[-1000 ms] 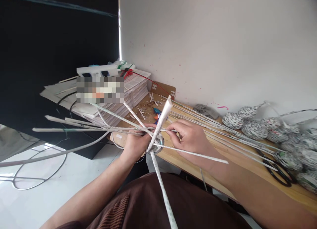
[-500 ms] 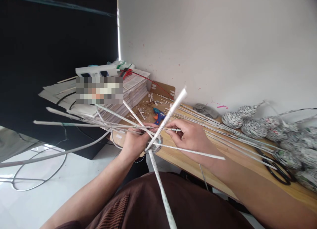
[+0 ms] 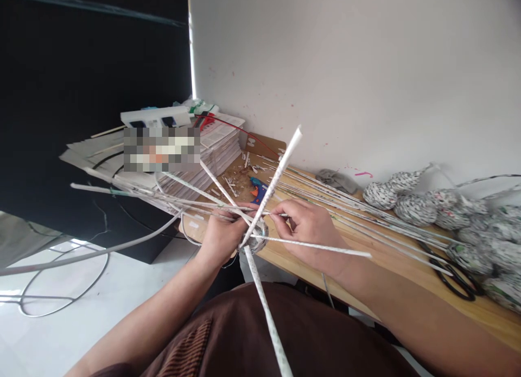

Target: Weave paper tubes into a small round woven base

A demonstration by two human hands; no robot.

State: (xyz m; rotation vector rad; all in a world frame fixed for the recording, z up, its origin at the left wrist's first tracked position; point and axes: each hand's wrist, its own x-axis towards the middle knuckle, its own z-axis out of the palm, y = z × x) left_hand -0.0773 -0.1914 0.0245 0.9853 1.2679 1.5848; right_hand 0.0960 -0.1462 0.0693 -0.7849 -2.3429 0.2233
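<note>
A small woven paper piece (image 3: 257,242) is in front of my body, with rolled paper tubes sticking out from it in several directions. One paper tube (image 3: 280,173) slants up toward the wall; another (image 3: 264,306) runs down over the brown clothing. My left hand (image 3: 223,230) is closed around the piece and the tubes at its left side; its fingertips are partly hidden behind them. Between thumb and fingers, my right hand (image 3: 299,222) pinches a thin paper tube just right of the upright one. A further tube (image 3: 317,246) passes in front of the right hand.
On the wooden table (image 3: 350,279) lie long paper tubes (image 3: 366,214), a blue glue gun (image 3: 257,188), black scissors (image 3: 458,279) and a grey cloth (image 3: 336,180). Woven paper pieces (image 3: 415,206) are heaped at right. A stack of paper (image 3: 220,149) stands at the back left.
My right hand has shifted slightly left, its pinch now closer to the upright tube. The free ends of the tubes at left have swung right and up. My left hand keeps its hold.
</note>
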